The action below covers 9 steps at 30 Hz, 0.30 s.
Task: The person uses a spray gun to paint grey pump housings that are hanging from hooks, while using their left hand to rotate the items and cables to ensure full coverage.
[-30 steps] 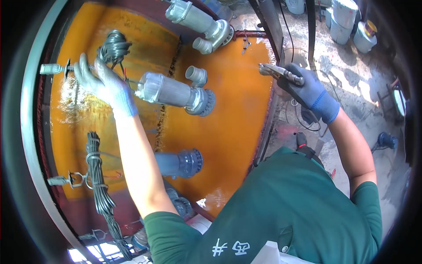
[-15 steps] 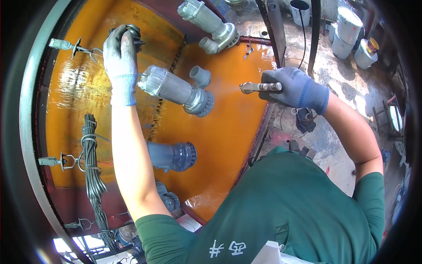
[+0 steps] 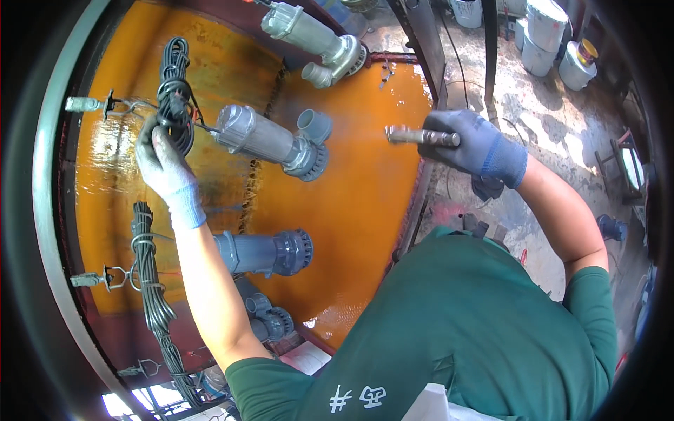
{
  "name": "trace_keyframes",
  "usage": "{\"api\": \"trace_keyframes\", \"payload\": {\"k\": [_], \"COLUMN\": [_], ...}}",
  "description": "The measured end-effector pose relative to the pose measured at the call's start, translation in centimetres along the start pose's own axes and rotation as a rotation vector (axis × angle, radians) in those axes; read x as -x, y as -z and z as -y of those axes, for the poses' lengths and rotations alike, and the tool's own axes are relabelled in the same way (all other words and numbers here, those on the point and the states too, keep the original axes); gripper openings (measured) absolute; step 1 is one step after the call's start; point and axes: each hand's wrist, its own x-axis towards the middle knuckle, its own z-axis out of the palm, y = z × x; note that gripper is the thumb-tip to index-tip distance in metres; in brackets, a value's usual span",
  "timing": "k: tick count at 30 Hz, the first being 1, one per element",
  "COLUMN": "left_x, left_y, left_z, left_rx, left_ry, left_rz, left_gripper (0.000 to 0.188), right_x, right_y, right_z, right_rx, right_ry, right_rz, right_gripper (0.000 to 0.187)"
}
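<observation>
My left hand (image 3: 167,165), in a grey glove with dark fingertips, is closed around the lower end of a coiled black cable (image 3: 175,91). The cable hangs by a hook (image 3: 130,105) and leads to a silver-grey submersible pump (image 3: 256,133) just right of that hand. A spray gun (image 3: 414,135) is gripped in my gloved right hand (image 3: 470,144), its nozzle pointing left at the pump from a short distance. Faint mist shows between nozzle and pump. My right fingers are partly hidden behind the gun.
A wet orange-coated booth wall (image 3: 337,231) stands behind the pumps. Other pumps hang above (image 3: 316,42) and below, a blue-grey one (image 3: 263,252) closest. Another cable bundle (image 3: 151,281) hangs at left along a metal rail (image 3: 43,175). White buckets (image 3: 544,35) stand at upper right.
My left hand has moved down and slightly left, and the cable bundle now shows above it. The pump sits slightly further left. The spray gun is still aimed left and barely shifted.
</observation>
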Motion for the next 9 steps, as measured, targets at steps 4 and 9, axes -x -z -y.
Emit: {"api": "trace_keyframes", "payload": {"k": [4, 9], "left_x": [0.7, 0.3], "left_y": [1.4, 3.4], "left_z": [0.4, 1.5], "left_rx": [-0.115, -0.134], "left_ry": [0.031, 0.123], "left_rz": [-0.069, -0.078], "left_gripper": [0.037, 0.039], "right_x": [0.4, 0.9], "right_y": [0.4, 1.1], "right_z": [-1.1, -2.0], "right_rx": [0.007, -0.105], "right_ry": [-0.033, -0.041], "right_rz": [0.07, -0.019], "right_gripper": [0.031, 0.03]}}
